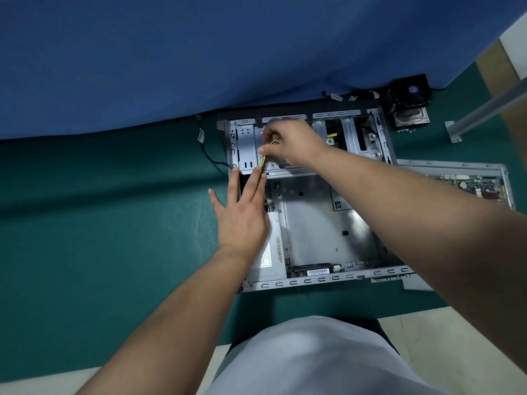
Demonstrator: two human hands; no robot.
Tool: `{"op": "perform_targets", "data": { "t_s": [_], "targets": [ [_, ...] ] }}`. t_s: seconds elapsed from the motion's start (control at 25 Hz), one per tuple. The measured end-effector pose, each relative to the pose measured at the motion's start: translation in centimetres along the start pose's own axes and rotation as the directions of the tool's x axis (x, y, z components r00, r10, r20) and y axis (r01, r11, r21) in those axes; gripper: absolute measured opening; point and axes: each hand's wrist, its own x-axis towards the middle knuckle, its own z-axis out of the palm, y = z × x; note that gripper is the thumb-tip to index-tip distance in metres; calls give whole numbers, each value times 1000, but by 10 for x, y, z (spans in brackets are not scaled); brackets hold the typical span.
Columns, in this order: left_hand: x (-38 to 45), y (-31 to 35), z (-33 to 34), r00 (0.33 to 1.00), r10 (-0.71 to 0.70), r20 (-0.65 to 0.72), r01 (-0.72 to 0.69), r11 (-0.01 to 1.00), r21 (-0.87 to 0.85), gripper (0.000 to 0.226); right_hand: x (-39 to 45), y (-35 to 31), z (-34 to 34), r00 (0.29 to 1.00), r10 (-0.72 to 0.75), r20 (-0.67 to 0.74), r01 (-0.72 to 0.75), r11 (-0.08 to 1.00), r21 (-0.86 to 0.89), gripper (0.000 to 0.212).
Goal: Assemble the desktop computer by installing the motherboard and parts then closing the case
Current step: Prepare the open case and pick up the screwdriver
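Note:
An open grey metal computer case [316, 223] lies flat on the green mat, its inside floor bare. My right hand [291, 141] reaches over the drive bay at the case's far side and grips a bundle of yellow and black power cables [263, 161]. With straight fingers, my left hand [242, 212] lies over the case's left wall, its fingertips touching the cables' lower end. The power supply [271, 258] sits in the near left corner. The motherboard [473, 186] lies on the side panel [456, 168] right of the case.
A CPU cooler with fan [407, 101] stands behind the case at the right. A loose black cable [208, 155] trails left of the case. A blue cloth [199, 58] covers the far side. A grey metal bar [484, 112] lies far right.

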Motion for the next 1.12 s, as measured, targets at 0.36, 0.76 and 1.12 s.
{"op": "perform_targets", "data": {
  "t_s": [0.36,0.76,1.12],
  "targets": [
    [6,-5,-1,995,101,-9,-101,994,-43,68,-50,34,21,987,-108,-119,51,914,-402,65],
    [61,-27,-24,950,308,58,-304,950,-67,63,-134,132,-19,981,59,-184,-151,827,-542,76],
    [84,-32,-28,902,379,208,-406,907,109,78,-139,153,-1,973,118,-197,-212,793,-572,79]
  ]
}}
